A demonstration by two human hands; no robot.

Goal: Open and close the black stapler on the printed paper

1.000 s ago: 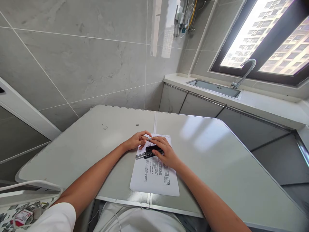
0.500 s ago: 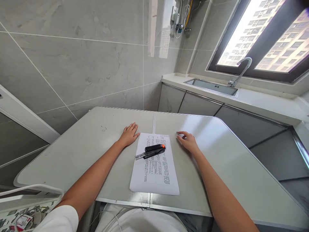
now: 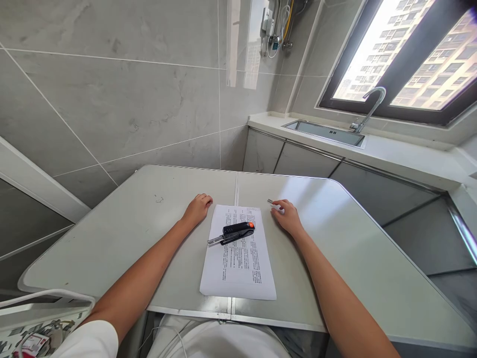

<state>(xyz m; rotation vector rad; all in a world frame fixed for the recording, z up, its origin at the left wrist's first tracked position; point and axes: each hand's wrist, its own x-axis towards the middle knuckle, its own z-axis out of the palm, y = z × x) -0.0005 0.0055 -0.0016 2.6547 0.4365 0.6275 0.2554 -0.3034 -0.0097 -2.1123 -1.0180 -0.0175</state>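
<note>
A black stapler (image 3: 238,231) with an orange end lies across a printed paper sheet (image 3: 242,276), its metal tray sticking out to the left. My left hand (image 3: 198,209) rests on the table by the sheet's upper left corner, fingers curled in, with nothing seen in them. Right of the sheet, my right hand (image 3: 287,217) is bent with its fingertips at a small metal strip (image 3: 270,201), which looks like staples. The strip pokes out past the index finger; how the thumb meets it is hard to see.
The pale folding table (image 3: 179,283) has a seam down its middle and some dark marks at left. A white rack (image 3: 48,298) with small items stands at lower left. Beyond are a tiled wall, a counter with a sink (image 3: 324,133) and a tap (image 3: 372,107).
My left hand has gone from flat with spread fingers to curled. At my right fingertips the metal strip has shifted slightly left and away, and more of it shows. Stapler and sheet stay put.
</note>
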